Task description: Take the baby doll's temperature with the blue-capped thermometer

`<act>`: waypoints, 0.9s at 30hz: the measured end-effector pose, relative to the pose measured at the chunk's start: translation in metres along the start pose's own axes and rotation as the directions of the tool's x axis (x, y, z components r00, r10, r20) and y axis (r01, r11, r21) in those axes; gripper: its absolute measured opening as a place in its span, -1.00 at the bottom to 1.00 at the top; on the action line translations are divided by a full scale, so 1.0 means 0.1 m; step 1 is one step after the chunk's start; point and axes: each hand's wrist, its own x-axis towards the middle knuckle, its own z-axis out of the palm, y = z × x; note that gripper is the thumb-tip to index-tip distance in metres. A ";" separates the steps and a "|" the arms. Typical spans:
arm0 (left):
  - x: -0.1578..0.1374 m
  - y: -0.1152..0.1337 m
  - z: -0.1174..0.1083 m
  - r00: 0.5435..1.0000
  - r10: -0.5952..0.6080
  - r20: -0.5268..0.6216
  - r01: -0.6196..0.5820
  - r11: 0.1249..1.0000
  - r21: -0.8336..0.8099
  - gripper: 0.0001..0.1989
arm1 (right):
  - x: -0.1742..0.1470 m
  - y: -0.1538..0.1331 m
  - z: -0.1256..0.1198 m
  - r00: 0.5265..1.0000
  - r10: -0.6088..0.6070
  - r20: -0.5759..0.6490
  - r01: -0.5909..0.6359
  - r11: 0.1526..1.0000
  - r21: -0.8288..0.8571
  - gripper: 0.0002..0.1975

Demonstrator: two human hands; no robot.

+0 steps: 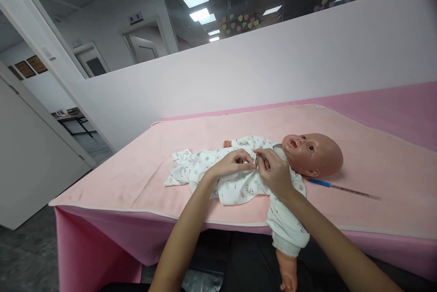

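A baby doll (316,155) lies on its back, head to the right, dressed in a white printed baby top (235,189) and matching trousers (201,164). My left hand (235,163) is on the chest, its thumb and fingers pinching the front of the top. Close beside it, nearly touching, my right hand (273,171) pinches the same cloth just below the collar. The fingers hide any fastening between them. One doll arm (288,269) hangs over the near table edge, its sleeve (287,224) bunched; the other hand (227,144) rests on the far side.
A peach blanket (119,178) covers the table over a pink cloth (99,242). Right of the doll's head lies a slim rod with a blue end (320,183). Behind the table stands a white partition (259,69) with glass above; a door (34,155) is at left.
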 end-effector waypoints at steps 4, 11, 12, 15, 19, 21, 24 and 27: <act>-0.02 0.00 -0.03 1.000 0.019 0.022 -0.018 0.999 -0.048 -0.69 | 0.01 0.00 0.01 1.000 0.009 -0.028 -0.009 1.000 -0.027 -0.82; -0.18 -0.09 -0.21 0.997 -0.052 0.050 0.059 0.986 -0.158 -0.66 | 0.01 0.02 0.01 0.998 -0.042 -0.054 0.034 0.991 -0.131 -0.78; -0.21 -0.11 -0.21 0.998 -0.060 0.023 0.063 0.985 -0.161 -0.67 | 0.00 0.02 0.01 0.996 -0.071 -0.051 0.062 0.984 -0.167 -0.76; -0.27 -0.15 -0.15 0.995 -0.068 -0.079 0.058 0.990 -0.125 -0.74 | -0.03 -0.03 0.03 0.974 -0.227 0.012 0.221 0.934 -0.282 -0.71; -0.26 -0.15 -0.07 0.986 -0.022 -0.163 0.017 0.999 -0.032 -0.79 | -0.06 -0.13 0.06 0.868 -0.449 0.209 0.493 0.826 -0.273 -0.69; -0.25 -0.15 -0.05 0.985 -0.009 -0.170 0.008 1.000 -0.003 -0.83 | -0.06 -0.16 0.06 0.863 -0.448 0.234 0.499 0.830 -0.250 -0.68; -0.24 -0.16 -0.05 0.986 0.000 -0.168 0.006 0.999 0.036 -0.87 | -0.05 -0.17 0.05 0.902 -0.384 0.196 0.421 0.883 -0.208 -0.73; -0.25 -0.17 -0.05 0.984 0.006 -0.178 0.003 0.999 0.047 -0.86 | -0.04 -0.16 0.02 0.921 -0.335 0.200 0.366 0.919 -0.146 -0.79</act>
